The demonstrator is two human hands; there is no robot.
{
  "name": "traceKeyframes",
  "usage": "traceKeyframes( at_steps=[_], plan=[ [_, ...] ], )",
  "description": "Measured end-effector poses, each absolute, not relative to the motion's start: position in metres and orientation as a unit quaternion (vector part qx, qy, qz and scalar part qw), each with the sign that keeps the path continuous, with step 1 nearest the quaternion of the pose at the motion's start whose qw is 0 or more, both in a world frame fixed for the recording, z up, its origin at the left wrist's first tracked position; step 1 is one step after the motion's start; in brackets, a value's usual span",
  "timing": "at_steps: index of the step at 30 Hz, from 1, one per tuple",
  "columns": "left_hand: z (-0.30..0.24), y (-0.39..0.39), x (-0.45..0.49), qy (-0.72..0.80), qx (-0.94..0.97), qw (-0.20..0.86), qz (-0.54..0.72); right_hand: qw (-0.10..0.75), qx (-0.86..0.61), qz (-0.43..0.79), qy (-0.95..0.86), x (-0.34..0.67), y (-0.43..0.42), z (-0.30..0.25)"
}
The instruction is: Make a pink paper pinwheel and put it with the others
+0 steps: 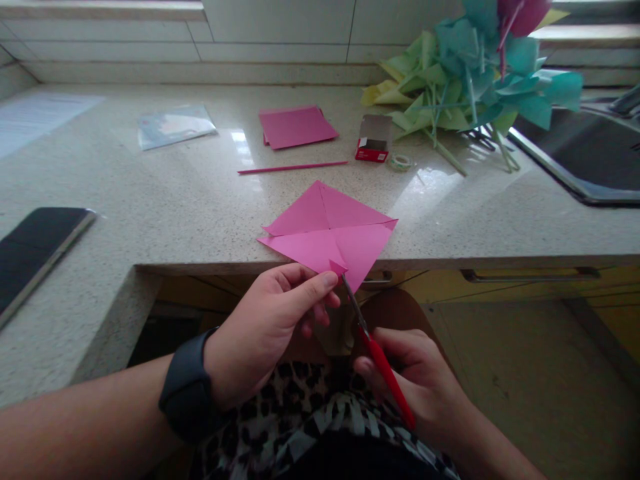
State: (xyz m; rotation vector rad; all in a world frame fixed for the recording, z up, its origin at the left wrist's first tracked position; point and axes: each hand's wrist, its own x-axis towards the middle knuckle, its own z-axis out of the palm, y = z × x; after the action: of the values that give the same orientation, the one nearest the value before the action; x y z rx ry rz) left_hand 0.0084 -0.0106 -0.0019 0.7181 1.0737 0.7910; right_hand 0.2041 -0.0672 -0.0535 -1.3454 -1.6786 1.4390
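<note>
A square of pink paper [327,227] lies cornerwise across the counter's front edge, with crease lines crossing at its middle. Its left corner is split by a slit. My left hand [280,313] pinches the paper near its front corner, thumb on top, where a small flap is lifted. In my right hand [415,373] are red-handled scissors [383,367], their blades pointing up and away from me and touching the paper's front part beside my left thumb. How far the blades are apart cannot be made out.
Behind the paper lie a thin pink stick [293,168], a stack of pink paper sheets [297,127], a small red box [373,139] and a tape roll [401,162]. Paper flowers [450,87] stand near the sink [585,147]. A phone [43,247] and a plastic packet [175,125] are left.
</note>
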Motion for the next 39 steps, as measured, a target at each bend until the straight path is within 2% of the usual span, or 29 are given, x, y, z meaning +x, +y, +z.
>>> traceKeyframes(
  at_steps=[16, 27, 39],
  plan=[
    [-0.002, -0.011, 0.007, 0.494, 0.322, 0.721, 0.363, 0.271, -0.501, 0.518, -0.638, 0.211, -0.065, -0.053],
    [-0.002, -0.009, 0.005, 0.493, 0.358, 0.705, 0.363, 0.237, -0.453, 0.694, -0.508, 0.226, -0.067, -0.047],
    [-0.005, -0.009, 0.004, 0.477, 0.375, 0.711, 0.355, 0.243, -0.431, 0.743, -0.451, 0.225, -0.067, -0.049]
  ],
)
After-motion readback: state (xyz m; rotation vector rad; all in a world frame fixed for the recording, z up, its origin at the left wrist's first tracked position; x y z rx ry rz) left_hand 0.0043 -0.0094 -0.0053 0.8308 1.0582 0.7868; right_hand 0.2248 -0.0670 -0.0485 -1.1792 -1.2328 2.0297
